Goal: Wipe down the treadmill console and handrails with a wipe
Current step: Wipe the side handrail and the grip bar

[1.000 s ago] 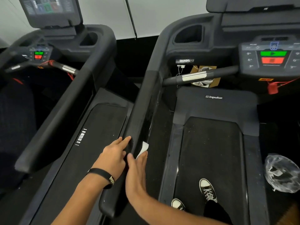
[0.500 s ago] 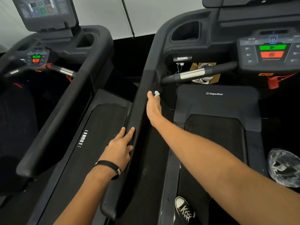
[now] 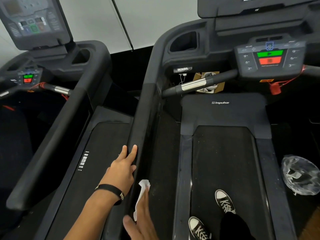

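Observation:
I stand on a black treadmill whose long left handrail [image 3: 147, 108] runs from the console toward me. My left hand [image 3: 123, 168], with a black wristband, rests flat on the rail's outer side, fingers apart. My right hand [image 3: 141, 222] presses a crumpled white wipe [image 3: 141, 193] against the inner face of the same rail, near its lower end. The console panel [image 3: 269, 58] with green and red buttons sits at the upper right. A short grip bar [image 3: 195, 85] with a silver sensor sticks out below it.
A second treadmill [image 3: 57, 118] stands close on the left with its own screen and rail. A crumpled clear plastic bag [image 3: 301, 175] lies on the right side rail. My two sneakers [image 3: 223, 201] stand on the belt. A red safety clip [image 3: 275, 88] hangs under the console.
My right hand has slid the wipe back down the rail's inner side, from far up near the grip bar to close by me. The left hand stays on the rail.

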A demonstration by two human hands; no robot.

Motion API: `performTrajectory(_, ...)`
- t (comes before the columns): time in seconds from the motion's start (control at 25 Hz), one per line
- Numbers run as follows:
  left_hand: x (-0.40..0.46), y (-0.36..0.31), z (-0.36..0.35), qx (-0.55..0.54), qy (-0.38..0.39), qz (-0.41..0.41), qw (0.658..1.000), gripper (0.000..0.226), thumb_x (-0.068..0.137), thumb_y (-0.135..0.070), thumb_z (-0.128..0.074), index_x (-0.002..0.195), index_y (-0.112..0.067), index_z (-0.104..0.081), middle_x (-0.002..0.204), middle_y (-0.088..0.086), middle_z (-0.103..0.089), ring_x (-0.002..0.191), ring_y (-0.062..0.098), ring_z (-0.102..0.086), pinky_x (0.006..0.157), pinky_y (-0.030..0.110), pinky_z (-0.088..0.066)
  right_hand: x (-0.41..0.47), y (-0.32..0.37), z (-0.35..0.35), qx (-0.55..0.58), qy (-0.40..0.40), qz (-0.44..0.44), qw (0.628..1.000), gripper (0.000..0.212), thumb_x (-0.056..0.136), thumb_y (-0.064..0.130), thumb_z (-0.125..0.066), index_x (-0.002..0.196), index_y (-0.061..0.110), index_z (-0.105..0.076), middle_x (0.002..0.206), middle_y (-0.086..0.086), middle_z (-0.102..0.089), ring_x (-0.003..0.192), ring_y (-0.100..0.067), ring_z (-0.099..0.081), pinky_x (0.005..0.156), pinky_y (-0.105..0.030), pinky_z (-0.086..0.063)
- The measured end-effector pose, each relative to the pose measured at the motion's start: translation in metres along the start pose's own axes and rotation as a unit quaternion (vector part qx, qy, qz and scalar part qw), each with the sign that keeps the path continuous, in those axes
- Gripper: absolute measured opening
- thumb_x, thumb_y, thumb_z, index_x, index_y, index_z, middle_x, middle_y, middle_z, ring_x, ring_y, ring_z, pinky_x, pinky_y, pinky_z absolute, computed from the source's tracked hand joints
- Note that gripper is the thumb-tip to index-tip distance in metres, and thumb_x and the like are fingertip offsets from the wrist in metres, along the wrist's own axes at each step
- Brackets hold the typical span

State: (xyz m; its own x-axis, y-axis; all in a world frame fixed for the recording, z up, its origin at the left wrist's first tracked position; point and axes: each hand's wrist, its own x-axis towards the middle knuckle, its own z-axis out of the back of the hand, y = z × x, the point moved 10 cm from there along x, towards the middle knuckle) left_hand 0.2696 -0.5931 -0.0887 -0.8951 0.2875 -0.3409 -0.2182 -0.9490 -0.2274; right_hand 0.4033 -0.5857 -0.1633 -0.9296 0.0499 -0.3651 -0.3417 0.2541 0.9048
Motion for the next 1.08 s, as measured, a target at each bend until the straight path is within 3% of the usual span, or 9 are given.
performTrajectory(0.04, 0.0, -0.001, 0.0, 0.007, -0.003, -0.002, 1.0, 0.066, 0.099, -0.017, -0.048, 0.151, -0.04, -0.014, 0.162, 0.001, -0.009, 0.112, 0.022, -0.058, 0.093, 0.043, -0.051, 0.005, -0.007, 0.001, 0.002, -0.01, -0.03, 0.999, 0.093, 0.086, 0.031, -0.05, 0.129, 0.054, 0.031, 0.159, 0.016, 0.028, 0.153, -0.008, 0.009, 0.116, -0.009, -0.012)
performTrajectory(0.08, 0.0, -0.003, 0.0, 0.014, -0.005, -0.002, 1.0, 0.066, 0.099, -0.018, -0.047, 0.151, -0.04, -0.013, 0.162, 0.001, -0.008, 0.114, 0.022, -0.057, 0.093, 0.042, -0.051, 0.014, -0.009, 0.005, 0.012, -0.027, -0.05, 0.998, 0.092, 0.088, 0.034, -0.05, 0.13, 0.056, 0.028, 0.161, 0.017, 0.022, 0.153, -0.009, 0.007, 0.121, -0.017, -0.012)
performTrajectory(0.16, 0.0, -0.002, -0.001, 0.021, -0.003, 0.004, 1.0, 0.067, 0.099, -0.017, -0.046, 0.152, -0.04, -0.012, 0.162, 0.0, -0.007, 0.115, 0.023, -0.056, 0.093, 0.041, -0.05, 0.035, -0.003, 0.016, 0.047, -0.049, -0.06, 0.996, 0.086, 0.088, 0.057, -0.045, 0.143, 0.055, 0.022, 0.164, 0.019, 0.016, 0.152, -0.004, 0.008, 0.126, -0.038, -0.006)
performTrajectory(0.2, 0.001, -0.001, -0.001, 0.018, -0.001, 0.007, 1.0, 0.067, 0.098, -0.017, -0.047, 0.151, -0.04, -0.013, 0.162, 0.0, -0.007, 0.116, 0.022, -0.056, 0.093, 0.041, -0.049, 0.049, 0.003, 0.022, 0.064, -0.057, -0.063, 0.994, 0.087, 0.085, 0.067, -0.041, 0.148, 0.051, 0.018, 0.165, 0.019, 0.014, 0.151, -0.001, 0.009, 0.127, -0.04, -0.004)
performTrajectory(0.48, 0.027, -0.018, 0.008, -0.029, 0.0, -0.022, 0.999, 0.071, 0.096, -0.019, -0.055, 0.151, -0.039, -0.016, 0.162, -0.007, 0.002, 0.119, 0.018, -0.054, 0.099, 0.042, -0.046, 0.18, 0.078, 0.101, 0.041, -0.161, -0.021, 0.986, 0.091, 0.083, 0.067, -0.035, 0.16, 0.026, -0.009, 0.168, 0.002, -0.01, 0.154, -0.012, -0.006, 0.125, -0.045, -0.01)
performTrajectory(0.64, 0.038, -0.019, 0.008, 0.011, 0.012, -0.007, 1.0, 0.073, 0.096, -0.022, -0.054, 0.152, -0.04, -0.011, 0.162, -0.007, 0.004, 0.107, 0.015, -0.059, 0.097, 0.039, -0.049, 0.274, 0.141, 0.149, 0.037, -0.18, 0.004, 0.983, 0.08, 0.09, 0.063, -0.035, 0.157, 0.021, -0.021, 0.163, -0.005, -0.026, 0.15, -0.023, -0.023, 0.122, -0.047, -0.02)
performTrajectory(0.8, 0.037, -0.022, 0.008, 0.03, 0.007, -0.009, 0.999, 0.073, 0.097, -0.022, -0.054, 0.152, -0.038, -0.01, 0.162, -0.005, 0.004, 0.106, 0.015, -0.059, 0.094, 0.037, -0.05, 0.27, 0.149, 0.15, -0.005, -0.145, 0.011, 0.989, 0.074, 0.1, 0.058, -0.033, 0.16, 0.024, -0.007, 0.168, -0.002, -0.012, 0.153, -0.023, -0.014, 0.123, -0.043, -0.014)
performTrajectory(0.88, 0.038, -0.022, 0.009, 0.031, -0.003, -0.011, 0.999, 0.072, 0.096, -0.021, -0.054, 0.153, -0.037, -0.011, 0.163, -0.003, 0.002, 0.112, 0.018, -0.058, 0.094, 0.039, -0.05, 0.228, 0.142, 0.133, -0.023, -0.112, 0.044, 0.992, 0.074, 0.1, 0.056, -0.034, 0.16, 0.024, -0.004, 0.168, 0.003, -0.01, 0.153, -0.016, -0.012, 0.122, -0.033, -0.011)
performTrajectory(1.08, 0.034, -0.025, 0.009, 0.006, 0.005, -0.045, 0.999, 0.068, 0.095, -0.019, -0.048, 0.15, -0.043, -0.016, 0.162, -0.006, 0.003, 0.121, 0.021, -0.054, 0.095, 0.041, -0.047, 0.089, 0.103, 0.055, -0.095, -0.009, 0.147, 0.984, 0.068, 0.103, 0.048, -0.026, 0.157, 0.031, 0.01, 0.162, 0.024, 0.02, 0.146, 0.01, 0.017, 0.125, -0.03, 0.004)
